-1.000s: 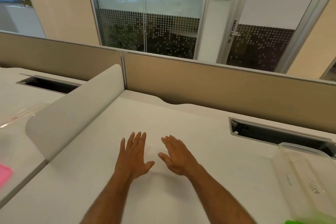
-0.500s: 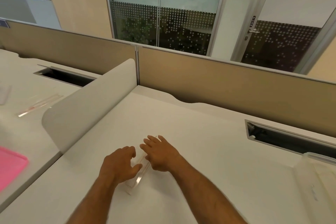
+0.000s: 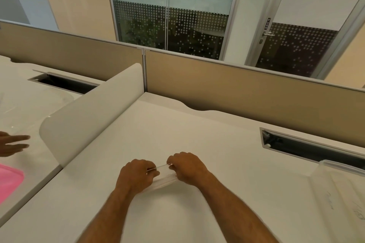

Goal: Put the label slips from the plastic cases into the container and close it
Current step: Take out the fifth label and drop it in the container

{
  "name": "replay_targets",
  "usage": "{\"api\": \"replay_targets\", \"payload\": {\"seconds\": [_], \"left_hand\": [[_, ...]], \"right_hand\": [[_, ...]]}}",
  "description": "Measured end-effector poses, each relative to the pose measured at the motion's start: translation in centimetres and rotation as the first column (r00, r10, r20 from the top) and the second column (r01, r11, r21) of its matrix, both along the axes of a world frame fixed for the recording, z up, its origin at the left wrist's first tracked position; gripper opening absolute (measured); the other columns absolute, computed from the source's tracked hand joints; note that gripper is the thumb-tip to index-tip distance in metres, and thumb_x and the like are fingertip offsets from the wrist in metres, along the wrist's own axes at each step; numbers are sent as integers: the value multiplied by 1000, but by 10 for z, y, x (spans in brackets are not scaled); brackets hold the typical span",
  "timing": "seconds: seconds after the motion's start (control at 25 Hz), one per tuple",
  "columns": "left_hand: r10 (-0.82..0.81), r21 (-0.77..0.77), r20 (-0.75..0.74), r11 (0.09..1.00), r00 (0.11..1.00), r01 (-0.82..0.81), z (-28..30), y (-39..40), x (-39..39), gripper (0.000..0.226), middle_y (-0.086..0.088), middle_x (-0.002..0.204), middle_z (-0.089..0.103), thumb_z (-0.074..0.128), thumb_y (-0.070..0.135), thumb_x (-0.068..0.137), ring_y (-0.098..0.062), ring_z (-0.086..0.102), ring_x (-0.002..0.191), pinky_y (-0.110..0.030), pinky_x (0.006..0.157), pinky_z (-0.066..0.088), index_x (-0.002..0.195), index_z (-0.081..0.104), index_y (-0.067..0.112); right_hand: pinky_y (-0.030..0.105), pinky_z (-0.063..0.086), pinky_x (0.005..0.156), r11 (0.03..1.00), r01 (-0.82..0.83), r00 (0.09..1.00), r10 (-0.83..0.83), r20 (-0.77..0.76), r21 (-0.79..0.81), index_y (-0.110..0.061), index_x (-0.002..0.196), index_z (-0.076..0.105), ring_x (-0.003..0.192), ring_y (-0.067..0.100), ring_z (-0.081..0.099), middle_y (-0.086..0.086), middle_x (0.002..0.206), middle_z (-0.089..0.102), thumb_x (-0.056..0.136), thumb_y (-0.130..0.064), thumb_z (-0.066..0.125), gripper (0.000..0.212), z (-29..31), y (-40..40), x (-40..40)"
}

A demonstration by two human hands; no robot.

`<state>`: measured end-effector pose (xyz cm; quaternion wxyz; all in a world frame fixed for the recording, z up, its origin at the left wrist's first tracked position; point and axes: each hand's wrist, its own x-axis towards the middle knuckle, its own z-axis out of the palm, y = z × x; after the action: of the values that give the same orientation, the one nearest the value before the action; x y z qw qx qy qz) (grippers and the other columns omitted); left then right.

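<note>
Since half a second ago: both hands have closed onto the clear plastic case (image 3: pixel 164 176) and lifted its far edge off the desk; a second earlier they lay flat and empty, palms down.

Item, left hand (image 3: pixel 136 176): fingers curled and clamped on the left end of the case, thumb side toward me, knuckles up.

Item, right hand (image 3: pixel 187 167): fingers curled and clamped on the right end, fingertips tucked over the far edge. I hold the case between the two hands, so only a short middle stretch shows.

Item, clear plastic case: long, narrow, flat, transparent; top edge reads as a thin bright line running from one hand to the other; body looks pale and frosted against the desk. Tilted, near edge low. I cannot tell whether a label slip sits inside.

Item, white desk (image 3: pixel 177 136): bare around my hands; case near its middle, just in front of me.

Item, container (image 3: pixel 339 187): translucent, at the right edge of the desk, well apart from the case, partly cut off by the frame; faint handwriting shows through it.

Item, cable slot (image 3: pixel 308 148): dark, beyond the container.

Item, white divider (image 3: pixel 88 112): curved, to my left.

Item, neighbouring desk: another person's hand (image 3: pixel 11 145), fingers spread, and a pink lid (image 3: pixel 9 179).
</note>
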<state>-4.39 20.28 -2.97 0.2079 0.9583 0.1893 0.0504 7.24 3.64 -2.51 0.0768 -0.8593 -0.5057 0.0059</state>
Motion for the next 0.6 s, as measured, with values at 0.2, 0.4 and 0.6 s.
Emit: {"api": "replay_targets", "payload": {"seconds": [0.2,0.4,0.6], "left_hand": [[-56,-242,-15,969,998,50,9,-21,13,9,15,68,71,70,41,81,-8,65,65,-26,62,50,78,76,35],[-159,-631,-64,772,985,84,22,-40,19,12,2,76,77,72,32,84,-13,70,63,-24,54,50,78,78,24],[-181,-825,-39,561,983,70,37,-56,18,46,-2,88,71,71,50,80,-16,59,76,-29,67,47,97,75,8]], "right_hand": [[31,36,100,999,-14,986,8,-169,-33,-25,138,44,117,15,44,-3,134,49,75,-59,66,75,19,-49,2],[29,40,98,988,155,955,-156,-254,-24,-34,137,45,112,11,50,-10,125,57,74,-47,72,70,30,-92,9],[27,50,95,921,389,821,-334,-463,25,-40,133,50,102,2,58,-12,118,66,61,-58,73,77,38,-133,9]]}}
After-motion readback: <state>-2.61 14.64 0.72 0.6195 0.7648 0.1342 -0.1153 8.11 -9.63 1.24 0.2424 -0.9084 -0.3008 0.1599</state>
